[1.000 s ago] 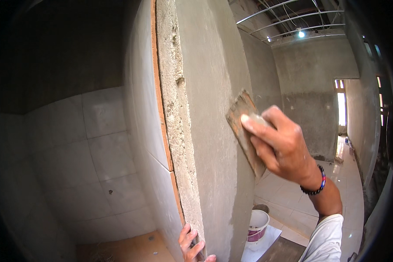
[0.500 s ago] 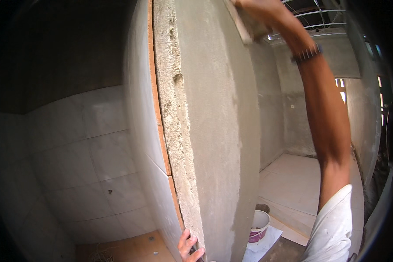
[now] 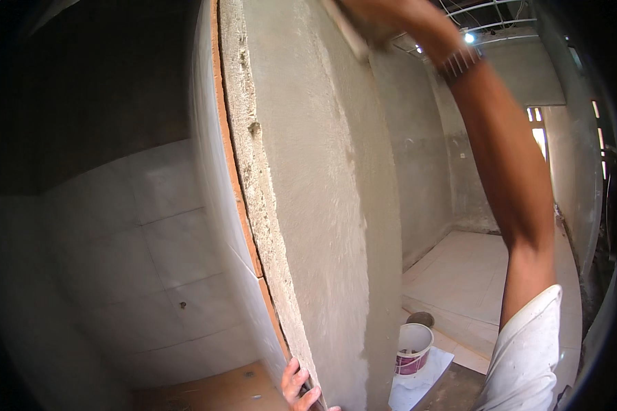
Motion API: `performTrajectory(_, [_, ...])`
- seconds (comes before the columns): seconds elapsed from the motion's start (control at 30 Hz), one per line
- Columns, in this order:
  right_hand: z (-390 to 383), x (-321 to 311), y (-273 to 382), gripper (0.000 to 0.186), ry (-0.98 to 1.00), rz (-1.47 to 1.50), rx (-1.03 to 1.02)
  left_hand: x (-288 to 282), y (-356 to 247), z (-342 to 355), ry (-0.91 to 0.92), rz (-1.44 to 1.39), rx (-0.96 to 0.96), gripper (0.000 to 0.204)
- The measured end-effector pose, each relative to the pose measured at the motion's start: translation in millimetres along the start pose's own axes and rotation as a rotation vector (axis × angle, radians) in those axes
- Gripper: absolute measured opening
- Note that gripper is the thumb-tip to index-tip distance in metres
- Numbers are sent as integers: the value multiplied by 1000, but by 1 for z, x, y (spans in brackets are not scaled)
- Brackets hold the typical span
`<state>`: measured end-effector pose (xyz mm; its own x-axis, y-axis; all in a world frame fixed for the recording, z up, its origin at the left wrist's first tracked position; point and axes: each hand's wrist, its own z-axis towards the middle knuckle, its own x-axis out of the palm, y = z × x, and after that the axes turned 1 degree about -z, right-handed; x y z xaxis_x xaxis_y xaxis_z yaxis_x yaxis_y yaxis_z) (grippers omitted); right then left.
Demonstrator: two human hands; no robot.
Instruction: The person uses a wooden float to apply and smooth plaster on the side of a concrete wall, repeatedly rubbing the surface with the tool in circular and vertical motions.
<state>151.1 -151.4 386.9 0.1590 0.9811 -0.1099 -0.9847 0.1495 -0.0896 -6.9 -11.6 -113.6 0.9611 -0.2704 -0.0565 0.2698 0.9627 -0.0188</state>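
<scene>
My right hand (image 3: pixel 391 14) is raised at the top and blurred by motion. It grips a flat, pale plastering float (image 3: pixel 349 33), pressed against the grey plastered wall (image 3: pixel 308 178); most of the float is cut off by the upper edge of the picture. Low down, the fingers of my left hand (image 3: pixel 296 387) curl round the rough, bare end (image 3: pixel 264 198) of the same wall. Wetter, darker plaster runs in a band along the wall's right side. Orange-edged tile (image 3: pixel 227 144) lines its left side.
Right of the wall, a white and purple bucket (image 3: pixel 413 346) stands on a pale tile sheet (image 3: pixel 425 383), beside a dark round container (image 3: pixel 420 319). Beyond lies a pale tiled floor (image 3: pixel 459 267). At left is a tiled wall (image 3: pixel 171 253) above a brown floor (image 3: pixel 212 390).
My right arm and the float have shifted a little left in the picture. The view has tilted slightly, and the wall's top leans further left. My left hand stays on the wall's end.
</scene>
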Motion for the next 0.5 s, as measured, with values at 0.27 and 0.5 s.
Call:
performTrajectory(0.27, [-9, -2, -42, 30, -112, 18, -301, 8, -3, 3, -52, -67, 12, 60])
performTrajectory(0.5, [-249, 26, 8, 49, 116, 90, -294, 0, -9, 5, -83, 30, -22, 60])
